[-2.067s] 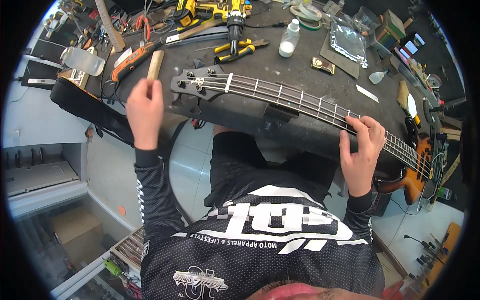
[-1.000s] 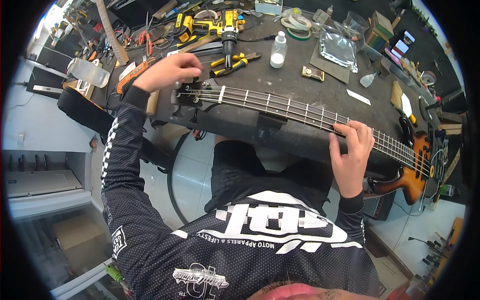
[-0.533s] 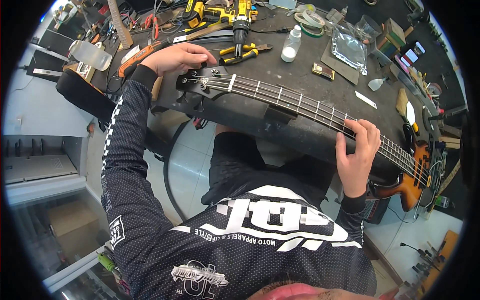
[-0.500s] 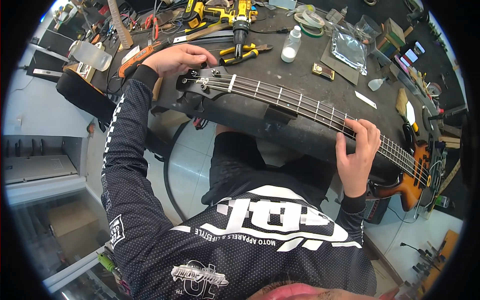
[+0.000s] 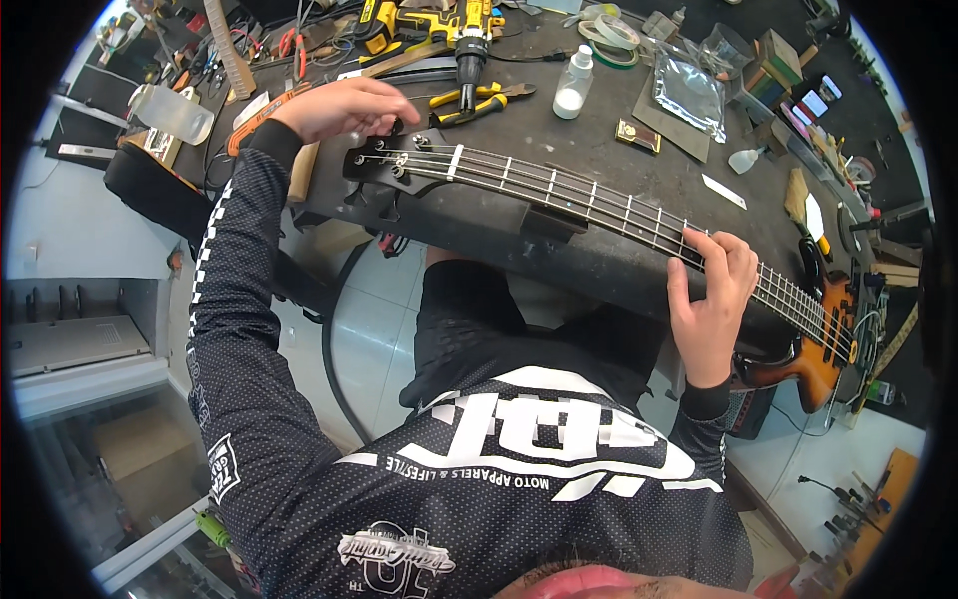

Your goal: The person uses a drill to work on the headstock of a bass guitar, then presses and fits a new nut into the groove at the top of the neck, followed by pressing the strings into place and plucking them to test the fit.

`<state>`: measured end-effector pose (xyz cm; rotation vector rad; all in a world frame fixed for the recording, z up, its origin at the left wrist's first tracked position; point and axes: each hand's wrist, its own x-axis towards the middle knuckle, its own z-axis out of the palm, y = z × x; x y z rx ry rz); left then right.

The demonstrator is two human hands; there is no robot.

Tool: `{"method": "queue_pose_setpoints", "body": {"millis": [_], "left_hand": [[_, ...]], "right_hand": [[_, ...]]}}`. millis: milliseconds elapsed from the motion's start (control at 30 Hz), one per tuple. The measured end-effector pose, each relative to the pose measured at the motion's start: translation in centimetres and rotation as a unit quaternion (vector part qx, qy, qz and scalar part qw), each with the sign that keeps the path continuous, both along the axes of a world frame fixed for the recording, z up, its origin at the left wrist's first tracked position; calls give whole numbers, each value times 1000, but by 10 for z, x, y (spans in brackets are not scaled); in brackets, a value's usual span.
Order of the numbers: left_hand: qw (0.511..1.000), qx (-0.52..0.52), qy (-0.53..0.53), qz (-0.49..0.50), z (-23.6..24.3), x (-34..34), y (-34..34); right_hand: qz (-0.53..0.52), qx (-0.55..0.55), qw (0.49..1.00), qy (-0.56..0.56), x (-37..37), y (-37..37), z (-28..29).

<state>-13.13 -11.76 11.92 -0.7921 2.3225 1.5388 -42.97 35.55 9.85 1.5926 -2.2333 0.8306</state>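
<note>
A four-string bass guitar lies along the near edge of the workbench, its dark headstock (image 5: 384, 170) at the left and its sunburst body (image 5: 820, 371) at the right. My left hand (image 5: 344, 108) is at the far side of the headstock, fingers curled over a dark tuning key (image 5: 397, 127). Part of that key is hidden under the fingers. Over the neck (image 5: 599, 203), my right hand (image 5: 715, 290) rests its bent fingertips on the strings. The right thumb is spread apart, by the neck's near side.
Beyond the headstock lie yellow-black pliers (image 5: 479, 108) and a yellow cordless drill (image 5: 471, 50). A clear squeeze bottle (image 5: 573, 85) stands mid-bench. Rolls of tape (image 5: 611, 38), a silvery plastic bag (image 5: 691, 95) and a white strip (image 5: 724, 192) are farther right. An orange-handled tool (image 5: 249, 125) lies near my left wrist.
My left fingers have turned at the tuning key, bending further over it. The right hand stays at about the same place on the strings. The whole view has shifted slightly.
</note>
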Motion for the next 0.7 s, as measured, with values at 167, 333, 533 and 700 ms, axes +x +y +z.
{"method": "queue_pose_setpoints", "body": {"millis": [167, 333, 533, 700], "left_hand": [[996, 76, 22, 37, -17, 4, -4], [999, -14, -35, 5, -4, -21, 9], [980, -188, -63, -7, -2, -33, 27], [993, 104, 25, 52, -14, 11, -6]], "right_hand": [[10, 0, 1000, -1, -2, 2, 0], [2, -2, 1000, 4, 1, 3, -2], [-8, -6, 1000, -8, 1, 3, -4], [-3, -4, 1000, -14, 3, 0, 0]]}}
